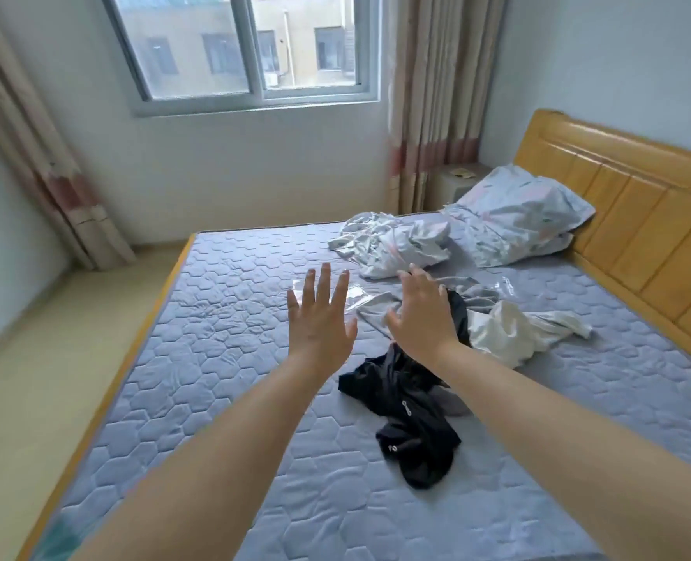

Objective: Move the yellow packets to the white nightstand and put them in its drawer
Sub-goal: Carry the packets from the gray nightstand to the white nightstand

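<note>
Fingers straight and spread wide on left hand, loosely open on right hand, both empty, raised over mattress. White nightstand beyond mattress's far head-end corner; small yellowish packets on top, blurred.

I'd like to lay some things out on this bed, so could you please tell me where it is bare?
Bare: the left half of the mattress, between its left edge and the black garment, and the right side nearer than the white garment. Crowded: from the middle toward the headboard, with both garments, crumpled bedding and a pillow.
</note>
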`<action>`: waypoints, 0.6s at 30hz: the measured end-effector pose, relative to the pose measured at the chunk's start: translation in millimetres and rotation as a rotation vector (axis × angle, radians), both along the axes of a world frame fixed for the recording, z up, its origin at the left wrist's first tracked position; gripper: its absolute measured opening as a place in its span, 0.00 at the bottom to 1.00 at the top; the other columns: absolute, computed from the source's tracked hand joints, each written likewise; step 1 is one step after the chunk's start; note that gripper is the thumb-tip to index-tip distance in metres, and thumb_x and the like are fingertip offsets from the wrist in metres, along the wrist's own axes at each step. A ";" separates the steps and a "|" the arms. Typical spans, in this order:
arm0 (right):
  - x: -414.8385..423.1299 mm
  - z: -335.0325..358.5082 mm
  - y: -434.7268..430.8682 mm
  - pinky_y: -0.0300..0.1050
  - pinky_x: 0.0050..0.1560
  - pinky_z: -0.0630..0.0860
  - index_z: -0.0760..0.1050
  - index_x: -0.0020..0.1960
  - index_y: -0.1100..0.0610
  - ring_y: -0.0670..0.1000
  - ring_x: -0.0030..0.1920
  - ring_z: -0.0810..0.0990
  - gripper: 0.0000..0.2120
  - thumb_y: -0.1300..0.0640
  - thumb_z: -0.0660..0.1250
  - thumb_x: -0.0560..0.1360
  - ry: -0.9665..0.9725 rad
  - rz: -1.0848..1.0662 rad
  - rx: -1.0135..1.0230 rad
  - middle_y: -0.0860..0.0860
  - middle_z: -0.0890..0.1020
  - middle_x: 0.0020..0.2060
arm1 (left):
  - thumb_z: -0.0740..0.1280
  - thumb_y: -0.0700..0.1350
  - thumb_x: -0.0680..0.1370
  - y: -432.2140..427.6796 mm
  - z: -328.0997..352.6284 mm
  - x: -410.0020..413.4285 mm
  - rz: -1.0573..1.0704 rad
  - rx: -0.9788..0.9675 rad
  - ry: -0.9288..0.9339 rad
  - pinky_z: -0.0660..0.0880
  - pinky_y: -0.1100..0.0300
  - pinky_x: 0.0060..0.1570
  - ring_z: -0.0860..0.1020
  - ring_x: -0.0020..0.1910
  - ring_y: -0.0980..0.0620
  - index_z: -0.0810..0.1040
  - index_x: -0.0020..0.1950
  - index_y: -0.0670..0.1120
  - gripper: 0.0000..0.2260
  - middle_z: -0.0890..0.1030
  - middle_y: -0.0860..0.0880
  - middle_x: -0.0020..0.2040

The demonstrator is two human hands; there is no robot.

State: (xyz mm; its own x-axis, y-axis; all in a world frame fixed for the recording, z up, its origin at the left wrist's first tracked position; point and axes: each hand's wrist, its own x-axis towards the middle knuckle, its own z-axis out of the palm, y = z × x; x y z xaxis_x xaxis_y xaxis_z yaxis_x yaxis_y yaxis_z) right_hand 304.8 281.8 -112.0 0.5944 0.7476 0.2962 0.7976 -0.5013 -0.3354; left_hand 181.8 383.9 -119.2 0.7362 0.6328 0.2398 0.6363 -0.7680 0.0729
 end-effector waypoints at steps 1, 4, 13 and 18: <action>-13.5 2.9 23.7 0.56 0.74 0.50 0.57 0.74 0.58 0.55 0.75 0.54 0.29 0.52 0.62 0.76 -0.013 0.053 0.006 0.55 0.57 0.75 | 0.55 0.55 0.81 18.2 0.8 -18.5 0.041 -0.011 0.002 0.42 0.41 0.73 0.37 0.77 0.45 0.38 0.78 0.51 0.33 0.36 0.48 0.78; -51.7 8.8 89.6 0.57 0.75 0.50 0.57 0.74 0.59 0.56 0.75 0.54 0.30 0.52 0.63 0.76 -0.061 0.189 -0.002 0.56 0.57 0.75 | 0.55 0.55 0.81 69.9 2.2 -67.7 0.150 0.010 0.003 0.42 0.39 0.72 0.36 0.77 0.45 0.37 0.78 0.51 0.33 0.36 0.48 0.78; -190.2 16.5 242.8 0.56 0.75 0.46 0.53 0.75 0.57 0.54 0.76 0.50 0.31 0.50 0.61 0.77 -0.084 0.500 -0.020 0.54 0.53 0.77 | 0.56 0.54 0.81 177.8 16.5 -221.6 0.469 0.039 -0.009 0.45 0.39 0.72 0.39 0.77 0.45 0.40 0.78 0.50 0.33 0.39 0.47 0.79; -295.4 19.6 308.5 0.56 0.74 0.45 0.54 0.76 0.57 0.54 0.76 0.49 0.31 0.51 0.60 0.77 -0.123 0.611 0.012 0.55 0.53 0.77 | 0.55 0.54 0.81 231.5 18.1 -330.2 0.546 0.086 -0.017 0.47 0.39 0.72 0.41 0.77 0.45 0.40 0.78 0.50 0.32 0.41 0.47 0.79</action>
